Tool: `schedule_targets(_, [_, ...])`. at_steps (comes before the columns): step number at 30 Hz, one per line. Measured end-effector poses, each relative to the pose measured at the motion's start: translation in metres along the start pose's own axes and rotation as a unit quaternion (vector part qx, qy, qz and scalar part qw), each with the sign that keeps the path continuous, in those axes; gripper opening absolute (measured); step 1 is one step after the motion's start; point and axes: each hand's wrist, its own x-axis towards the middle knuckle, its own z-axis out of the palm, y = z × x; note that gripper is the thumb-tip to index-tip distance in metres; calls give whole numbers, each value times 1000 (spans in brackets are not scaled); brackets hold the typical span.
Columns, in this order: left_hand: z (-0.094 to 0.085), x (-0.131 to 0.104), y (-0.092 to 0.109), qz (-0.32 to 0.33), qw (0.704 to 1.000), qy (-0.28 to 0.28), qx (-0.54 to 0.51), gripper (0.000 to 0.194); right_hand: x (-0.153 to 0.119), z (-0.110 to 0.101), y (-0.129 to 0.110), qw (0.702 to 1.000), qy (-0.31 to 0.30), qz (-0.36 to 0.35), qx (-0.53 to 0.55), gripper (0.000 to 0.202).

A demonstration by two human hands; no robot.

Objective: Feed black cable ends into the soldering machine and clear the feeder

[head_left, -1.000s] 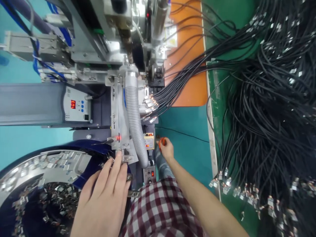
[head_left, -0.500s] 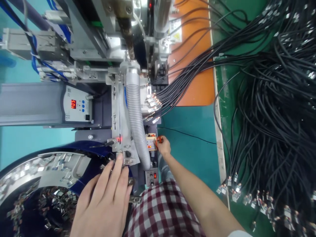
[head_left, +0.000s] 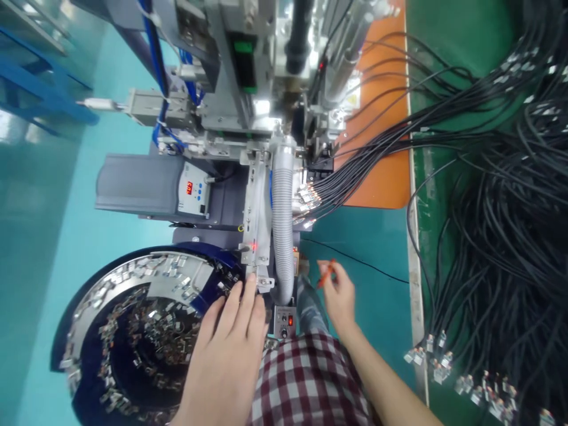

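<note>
My left hand (head_left: 231, 349) lies palm down with its fingers stretched out. Its fingertips touch or rest just over the lower end of the metal feed rail (head_left: 257, 219), beside the dark blue vibratory bowl (head_left: 217, 260). Small metal connector shells (head_left: 171, 325) fill the bowl and its spiral track. My right hand (head_left: 341, 299) is over the floor, right of the grey corrugated hose (head_left: 283, 225). Its thumb and fingers are closed on a slim orange hand tool (head_left: 326, 274), whose exact kind I cannot make out. A red light spot shows on the rail.
A grey controller (head_left: 193, 189) with a red display stands left of the rail. Black cables (head_left: 368, 160) run from the machine across an orange board (head_left: 377, 183) to a large cable heap (head_left: 501, 254). A small switch box (head_left: 284, 321) sits by the checked cloth (head_left: 310, 378).
My right hand has drawn back from the small display panel beside the hose, carrying the orange hand tool. My left hand stays at the rail end. The camera view has shifted left.
</note>
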Motion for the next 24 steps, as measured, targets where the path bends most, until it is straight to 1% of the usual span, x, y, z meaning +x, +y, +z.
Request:
schedule_targets(1, [-1,-1,1,-3,1000,-2,-3,35,-11,-20,-14,999,16,-35,15,34])
schedule_targets(2, [-1,-2,2,-9,1000,-5,-8,35,-21,-38,-30,995,50,-76,39,31])
schedule_targets(3, [-1,-2,3,-17,1000,-8,-15,35,-30,-53,-47,980,102,-131,111,23])
schedule_targets(4, [-2,-2,5,-25,999,-9,-23,35,-37,-64,-64,965,102,-165,176,15])
schedule_targets(5, [-2,-2,6,-34,999,-11,-31,36,-42,-70,-80,953,75,-195,222,11])
schedule_targets(6, [-2,-3,8,-44,998,-12,-38,36,-45,-72,-95,942,29,-227,246,10])
schedule_targets(8, [-1,-3,10,-57,997,-7,-48,37,-46,-65,-116,922,-58,-295,246,13])
schedule_targets(9, [0,-3,11,-64,997,-5,-52,37,-45,-57,-123,911,-88,-327,235,17])
schedule_targets(11, [2,-3,12,-76,995,0,-63,36,-40,-42,-128,895,-115,-378,207,22])
schedule_targets(13, [3,-4,12,-84,994,7,-75,35,-34,-30,-128,889,-120,-401,185,25])
schedule_targets(15, [5,-4,12,-87,993,15,-80,34,-31,-25,-126,891,-120,-403,173,26])
schedule_targets(18, [5,-4,11,-82,993,23,-83,35,-30,-23,-126,891,-124,-405,164,25])
schedule_targets(24, [6,-4,11,-85,992,34,-92,38,-30,-24,-135,881,-128,-435,133,24])
